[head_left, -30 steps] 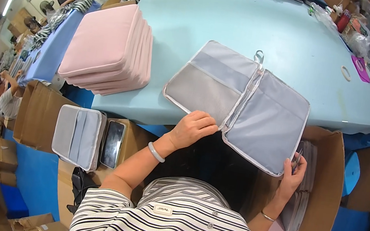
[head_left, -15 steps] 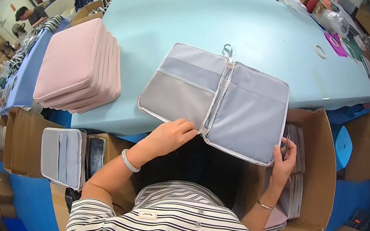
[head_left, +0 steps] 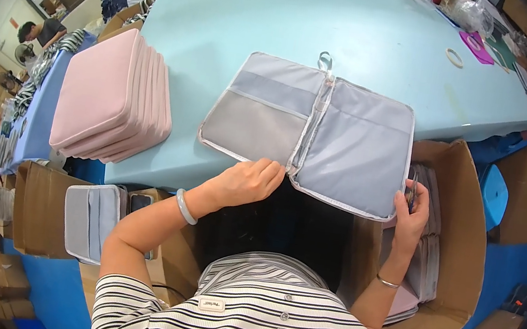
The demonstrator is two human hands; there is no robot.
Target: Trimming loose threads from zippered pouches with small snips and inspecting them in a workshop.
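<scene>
A grey zip case (head_left: pixel 356 148) lies spread open on the front edge of the table, inside up, with pockets on its left half and a small loop at the top of its spine. My left hand (head_left: pixel 250 183) pinches the case's lower edge beside the spine, fingers closed. At the lower right corner, my right hand (head_left: pixel 412 212) has its thumb against the case's edge. A small dark slim tool (head_left: pixel 412 194), perhaps thread snips, sits in the right hand's fingers; most of it is hidden.
Left on the light blue table (head_left: pixel 232 15) stands a stack of pink cases (head_left: pixel 99 94). A cardboard box (head_left: pixel 458 264) with more cases is at my right. Another grey case (head_left: pixel 89 219) lies at lower left near a phone (head_left: pixel 142 202). A tape roll (head_left: pixel 455 58) sits at far right.
The right half of the case has tilted up slightly at its lower edge, and both hands have risen a little with it. My left hand keeps its pinch near the spine.
</scene>
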